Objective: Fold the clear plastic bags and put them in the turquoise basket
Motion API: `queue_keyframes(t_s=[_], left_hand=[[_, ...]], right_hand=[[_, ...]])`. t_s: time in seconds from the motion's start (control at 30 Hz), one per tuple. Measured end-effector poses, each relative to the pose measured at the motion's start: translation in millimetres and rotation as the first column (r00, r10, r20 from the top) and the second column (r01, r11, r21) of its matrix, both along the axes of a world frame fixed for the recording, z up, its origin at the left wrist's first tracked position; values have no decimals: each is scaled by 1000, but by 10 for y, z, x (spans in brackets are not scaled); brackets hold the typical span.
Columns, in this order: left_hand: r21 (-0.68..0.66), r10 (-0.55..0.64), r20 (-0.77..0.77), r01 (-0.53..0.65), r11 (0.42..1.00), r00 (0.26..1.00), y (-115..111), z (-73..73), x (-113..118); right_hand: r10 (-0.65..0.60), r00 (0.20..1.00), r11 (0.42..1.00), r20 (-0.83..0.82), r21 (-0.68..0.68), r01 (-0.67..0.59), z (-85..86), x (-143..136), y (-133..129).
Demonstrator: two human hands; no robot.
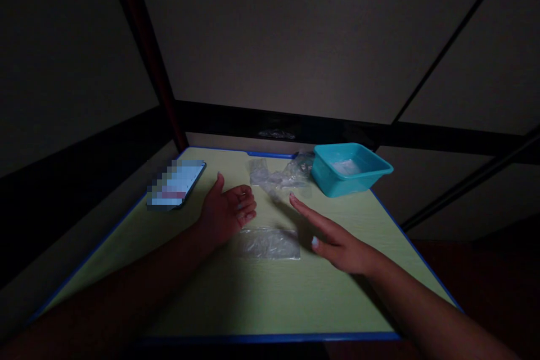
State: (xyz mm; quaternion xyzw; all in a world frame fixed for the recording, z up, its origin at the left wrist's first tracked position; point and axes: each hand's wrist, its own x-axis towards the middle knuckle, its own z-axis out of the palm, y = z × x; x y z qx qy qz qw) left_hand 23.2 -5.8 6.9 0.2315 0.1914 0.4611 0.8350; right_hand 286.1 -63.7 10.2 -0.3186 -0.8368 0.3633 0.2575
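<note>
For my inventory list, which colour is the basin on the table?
The basin is turquoise, best seen in the head view.

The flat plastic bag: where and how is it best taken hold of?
Probably pinch the flat plastic bag by its right edge, from the right: it lies flat on the table, offering only thin edges, and the right hand is nearest that end.

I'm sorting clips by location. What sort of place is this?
Probably a dim corner of a room indoors, perhaps in a home, though that isn't certain: a blue-edged table stands by tall panels with dark bands, and a plastic tub sits on it.
</note>
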Motion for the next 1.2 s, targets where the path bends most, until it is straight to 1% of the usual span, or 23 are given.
queue_keyframes(t_s=[0.07,0.1,0.17,0.2,0.27,0.33,0.4,0.47,0.5,0.57,0.63,0.67,0.77,0.83,0.97,1.1,1.2], left_hand=[[1,-51,45,51,999,998,17,-36,-12],[15,-82,73,81,997,994,20,-56,-10],[74,-150,134,141,987,980,14,-81,2],[106,-189,159,174,979,969,4,-83,10],[146,-266,172,242,959,949,-30,-64,24],[146,-314,139,294,945,939,-72,-24,31],[135,-347,100,333,933,932,-103,12,27],[154,-403,90,388,909,911,-112,24,13],[177,-446,97,426,887,890,-110,20,5],[225,-545,117,512,829,831,-103,0,-10],[248,-631,125,592,767,766,-108,-17,-16],[246,-659,126,620,745,742,-118,-21,-15],[225,-678,126,644,731,725,-158,-14,-8],[221,-678,131,645,731,724,-175,-5,-7],[230,-685,131,650,725,717,-176,8,-11],[210,-648,85,622,755,757,-180,7,-16],[215,-636,88,609,763,766,-177,-7,-24]], right_hand=[[-2,978,988,-206,-154,-31,-24,-16,26],[-8,956,971,-292,-232,-62,-33,-33,39],[-34,919,924,-394,-362,-122,-35,-69,62],[-50,914,902,-402,-410,-131,-27,-84,70],[-74,935,880,-346,-464,-102,1,-99,79],[-90,962,888,-259,-458,-40,29,-98,79],[-89,976,903,-197,-430,-5,45,-92,76],[-80,980,907,-184,-421,-5,44,-92,70],[-76,978,902,-194,-431,-15,38,-95,65],[-76,968,873,-239,-486,-51,22,-110,51],[-91,950,818,-299,-566,-101,4,-131,27],[-100,939,784,-330,-607,-130,-3,-141,13],[-119,901,694,-417,-684,-224,-17,-165,-23],[-123,889,665,-442,-701,-256,-21,-173,-35],[-138,904,663,-404,-716,-219,-32,-169,-28],[-134,874,674,-468,-689,-265,-34,-159,-15],[-159,886,689,-436,-691,-217,-10,-162,-15]])
